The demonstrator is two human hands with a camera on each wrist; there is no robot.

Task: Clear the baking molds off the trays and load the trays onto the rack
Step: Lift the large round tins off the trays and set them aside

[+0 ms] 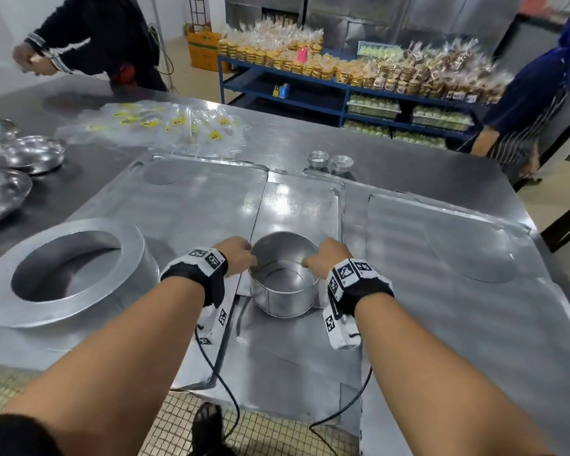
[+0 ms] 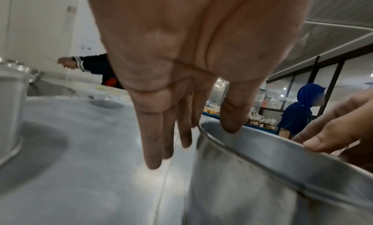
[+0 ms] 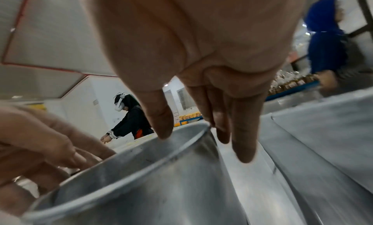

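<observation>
Left side: large round aluminium ring mold (image 1: 76, 269) blocks the worktop's (image 1: 408, 153) left front.
Far edge: two small stacked tins (image 1: 329, 161).
Right side: bare flat aluminium trays (image 1: 441, 291).

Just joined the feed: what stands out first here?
Both hands grip a round metal baking mold by its rim at the table's near centre: left hand, right hand. A large ring mold sits on the left tray. Bagged baked goods crowd the blue shelves behind.
</observation>
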